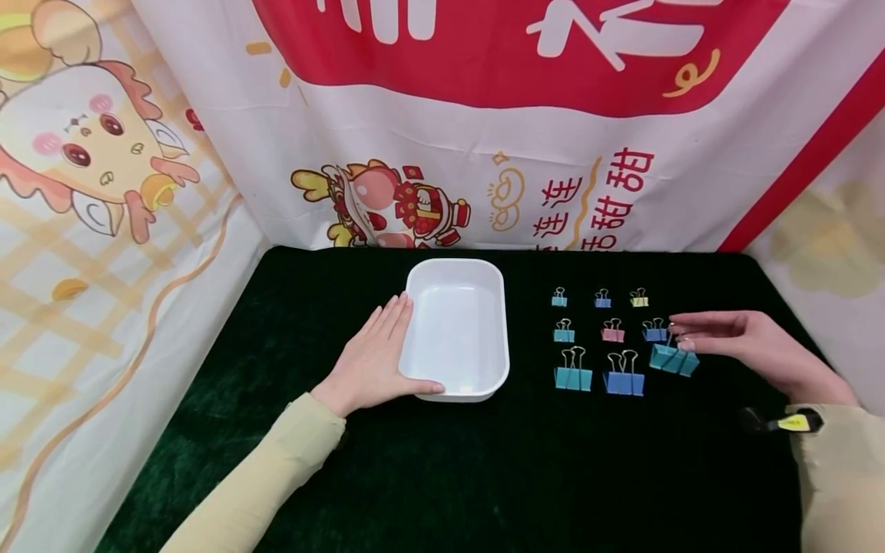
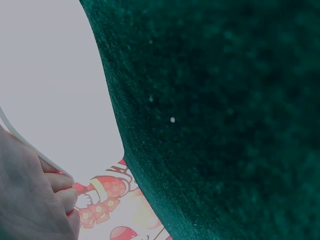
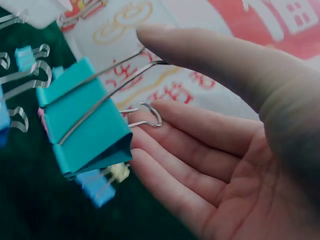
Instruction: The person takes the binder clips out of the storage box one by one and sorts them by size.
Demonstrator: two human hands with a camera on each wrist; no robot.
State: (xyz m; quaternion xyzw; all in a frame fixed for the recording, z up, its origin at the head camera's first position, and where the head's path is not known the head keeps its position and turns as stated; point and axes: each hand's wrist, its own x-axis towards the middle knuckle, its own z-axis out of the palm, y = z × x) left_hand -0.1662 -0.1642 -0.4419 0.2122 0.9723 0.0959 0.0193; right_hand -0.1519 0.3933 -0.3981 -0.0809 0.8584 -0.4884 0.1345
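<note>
My left hand [image 1: 373, 357] lies along the left side of a white rectangular tray [image 1: 452, 330], fingers straight at its rim and thumb over the near corner. In the left wrist view, its fingers [image 2: 62, 192] reach beside the tray's pale wall. A large teal binder clip [image 1: 674, 360] is held tilted by my right hand [image 1: 757, 338]. The right wrist view shows the thumb [image 3: 190, 47] against one wire handle of this clip [image 3: 90, 120] and fingers behind the other. Just behind it sits a medium blue binder clip [image 1: 654, 334].
Several other binder clips stand in rows right of the tray, including a large blue one [image 1: 624, 384], a large teal one [image 1: 573, 378] and a pink one [image 1: 612, 335]. Dark green cloth [image 1: 484, 468] covers the table. A printed curtain [image 1: 429, 123] hangs behind.
</note>
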